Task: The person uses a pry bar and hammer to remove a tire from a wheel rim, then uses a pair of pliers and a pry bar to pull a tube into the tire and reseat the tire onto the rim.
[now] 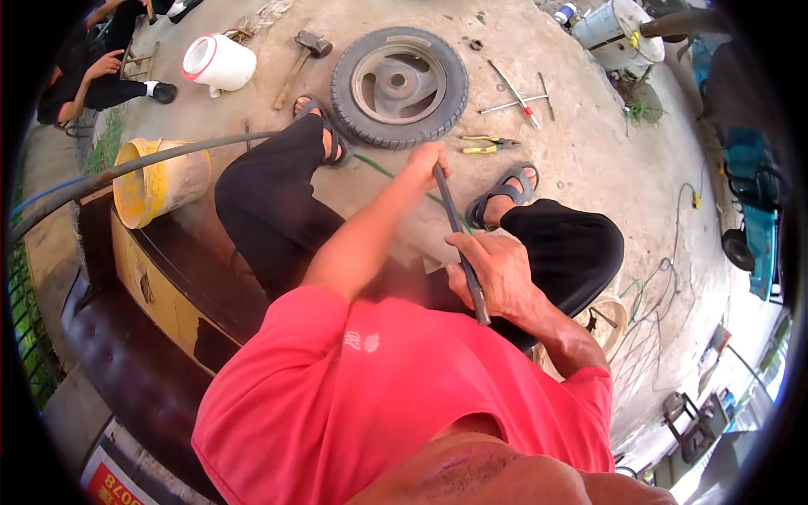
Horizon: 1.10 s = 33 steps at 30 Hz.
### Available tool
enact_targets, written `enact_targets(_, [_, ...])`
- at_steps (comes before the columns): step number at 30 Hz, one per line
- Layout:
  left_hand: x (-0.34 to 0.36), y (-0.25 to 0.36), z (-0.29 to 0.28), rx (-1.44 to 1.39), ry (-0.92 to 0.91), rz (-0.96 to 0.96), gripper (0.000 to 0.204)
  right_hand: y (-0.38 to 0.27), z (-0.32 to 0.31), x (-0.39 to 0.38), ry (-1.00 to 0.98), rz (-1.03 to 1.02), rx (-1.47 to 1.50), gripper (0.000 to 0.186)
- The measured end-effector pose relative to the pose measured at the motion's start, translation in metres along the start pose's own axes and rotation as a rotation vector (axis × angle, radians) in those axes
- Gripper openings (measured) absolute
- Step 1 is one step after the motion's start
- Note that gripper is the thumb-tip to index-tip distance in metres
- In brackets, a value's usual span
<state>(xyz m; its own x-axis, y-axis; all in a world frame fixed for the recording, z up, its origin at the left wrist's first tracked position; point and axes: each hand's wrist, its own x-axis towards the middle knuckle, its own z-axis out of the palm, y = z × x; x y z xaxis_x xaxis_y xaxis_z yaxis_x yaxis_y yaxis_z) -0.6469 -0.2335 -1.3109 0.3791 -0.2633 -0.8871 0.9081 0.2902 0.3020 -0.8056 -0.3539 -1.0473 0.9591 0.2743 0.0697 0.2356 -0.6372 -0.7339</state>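
My left hand (427, 164) is closed round the upper end of a long dark metal bar (448, 200). My right hand (497, 273) grips the same bar lower down, its bottom end sticking out below my fingers. The bar slants between my legs. Just beyond my left hand a wheel with tyre (400, 87) lies flat on the concrete. A yellow-handled pair of pliers (486, 143) rests right of my left hand, with a cross wrench (520, 103) farther up and a sledgehammer (303, 59) left of the wheel.
A yellow bucket (160, 183) stands left, a white container (219, 61) behind it. Another person (101, 76) sits at upper left. A dark hose (97, 181) crosses the left side. A white drum (606, 38), cables (665, 278) and a teal vehicle (753, 210) are right.
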Motion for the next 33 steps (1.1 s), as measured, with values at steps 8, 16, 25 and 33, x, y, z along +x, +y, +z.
enact_targets(8, [0.05,0.0,0.013,0.114,0.078,-0.031,0.021,0.036,-0.007,0.027,0.022,0.056,-0.008,0.032])
enact_targets(16, [0.075,0.025,0.007,0.272,0.01,-0.043,0.012,0.048,-0.015,0.086,0.012,0.184,0.092,0.025])
enact_targets(25, [0.054,0.035,-0.01,0.156,-0.148,0.055,0.019,-0.001,0.011,0.055,0.061,0.125,-0.065,0.029])
enact_targets(33, [0.071,0.038,0.052,0.072,-0.269,-0.032,0.025,0.008,-0.016,0.05,0.034,0.096,-0.161,0.037])
